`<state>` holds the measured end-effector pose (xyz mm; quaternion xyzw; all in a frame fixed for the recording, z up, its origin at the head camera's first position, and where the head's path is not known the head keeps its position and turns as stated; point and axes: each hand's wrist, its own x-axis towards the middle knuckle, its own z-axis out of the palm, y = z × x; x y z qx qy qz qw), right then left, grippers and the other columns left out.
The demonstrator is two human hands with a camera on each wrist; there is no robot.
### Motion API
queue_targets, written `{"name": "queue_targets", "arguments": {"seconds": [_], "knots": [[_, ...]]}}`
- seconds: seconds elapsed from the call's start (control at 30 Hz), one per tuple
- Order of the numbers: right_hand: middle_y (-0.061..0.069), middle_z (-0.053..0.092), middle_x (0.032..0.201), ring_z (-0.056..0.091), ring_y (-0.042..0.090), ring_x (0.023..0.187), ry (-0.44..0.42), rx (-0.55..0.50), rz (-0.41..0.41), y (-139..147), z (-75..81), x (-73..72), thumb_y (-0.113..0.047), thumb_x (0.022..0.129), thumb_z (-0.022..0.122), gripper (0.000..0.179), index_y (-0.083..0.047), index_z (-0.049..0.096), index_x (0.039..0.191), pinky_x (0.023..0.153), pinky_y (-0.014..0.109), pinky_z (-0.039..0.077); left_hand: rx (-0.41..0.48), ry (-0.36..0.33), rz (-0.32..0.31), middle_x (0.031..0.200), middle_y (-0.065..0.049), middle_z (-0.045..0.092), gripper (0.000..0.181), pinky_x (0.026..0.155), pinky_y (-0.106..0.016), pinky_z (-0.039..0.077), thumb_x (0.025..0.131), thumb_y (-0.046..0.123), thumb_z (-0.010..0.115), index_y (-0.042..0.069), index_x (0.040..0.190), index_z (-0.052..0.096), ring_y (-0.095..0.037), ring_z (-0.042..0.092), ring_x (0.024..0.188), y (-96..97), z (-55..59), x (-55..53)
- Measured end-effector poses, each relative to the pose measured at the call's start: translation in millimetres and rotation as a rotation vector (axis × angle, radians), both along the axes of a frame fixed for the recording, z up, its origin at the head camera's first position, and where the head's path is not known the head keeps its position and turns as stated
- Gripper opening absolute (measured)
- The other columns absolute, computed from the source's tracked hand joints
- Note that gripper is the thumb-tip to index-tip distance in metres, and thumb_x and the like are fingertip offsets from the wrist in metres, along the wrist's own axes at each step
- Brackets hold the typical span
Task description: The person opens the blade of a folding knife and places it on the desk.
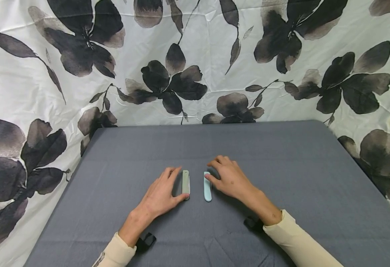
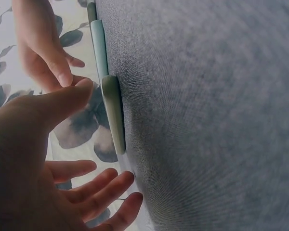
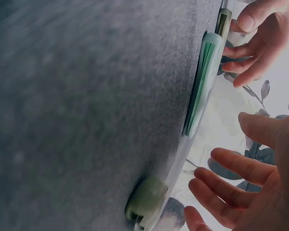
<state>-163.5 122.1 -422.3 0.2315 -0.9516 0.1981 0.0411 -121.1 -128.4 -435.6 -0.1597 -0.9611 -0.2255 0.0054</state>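
Observation:
A slim sage-green folding knife [image 1: 185, 181] lies lengthwise on the grey table, a pale strip showing along its right edge. My left hand [image 1: 161, 193] is spread beside it, thumb tip at its near end and fingers by its far end. To its right lies a light blue folded piece [image 1: 207, 191] of similar shape, slotted along one side in the right wrist view. Above its far end is the thumb of my right hand [image 1: 229, 178], the fingers loosely bent. A third, green piece [image 3: 147, 197] appears in the right wrist view; my right hand hides it in the head view.
The grey cloth-covered table [image 1: 208, 144] spreads around both hands. Behind and beside it hangs a white sheet [image 1: 221, 74] with dark flowers. A black wrist strap piece [image 1: 146, 241] sits under the left forearm, another [image 1: 253, 223] under the right.

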Motion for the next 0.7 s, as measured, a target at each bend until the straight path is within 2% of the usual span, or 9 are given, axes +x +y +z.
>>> {"name": "queue_targets", "arguments": {"seconds": [0.3, 0.53, 0.7], "knots": [[0.009, 0.066, 0.125, 0.061, 0.029, 0.115, -0.003, -0.007, 0.021, -11.2, -0.6, 1.7, -0.035, 0.098, 0.073, 0.039, -0.009, 0.072, 0.127, 0.098, 0.054, 0.048, -0.013, 0.001, -0.026, 0.13, -0.009, 0.057, 0.089, 0.086, -0.042, 0.053, 0.085, 0.047, 0.086, 0.01, 0.156, 0.047, -0.021, 0.058, 0.097, -1.6, -1.5, 3.5], [0.008, 0.066, 0.125, 0.061, 0.028, 0.115, -0.043, -0.021, 0.023, -19.4, 1.0, 0.8, -0.035, 0.099, 0.072, 0.038, -0.01, 0.072, 0.128, 0.099, 0.053, 0.047, -0.023, 0.001, -0.029, 0.123, -0.007, 0.056, 0.088, 0.081, -0.038, 0.05, 0.083, 0.046, 0.087, 0.01, 0.154, 0.05, -0.016, 0.052, 0.091, -2.2, -2.1, 4.5], [0.007, 0.066, 0.123, 0.061, 0.028, 0.113, -0.06, -0.037, 0.037, -24.4, 1.6, 0.2, -0.032, 0.099, 0.073, 0.036, -0.01, 0.072, 0.128, 0.096, 0.051, 0.047, -0.031, 0.004, -0.032, 0.12, -0.007, 0.056, 0.087, 0.081, -0.037, 0.049, 0.082, 0.046, 0.088, 0.01, 0.152, 0.052, -0.015, 0.05, 0.089, -3.0, -2.2, 4.6]]}}
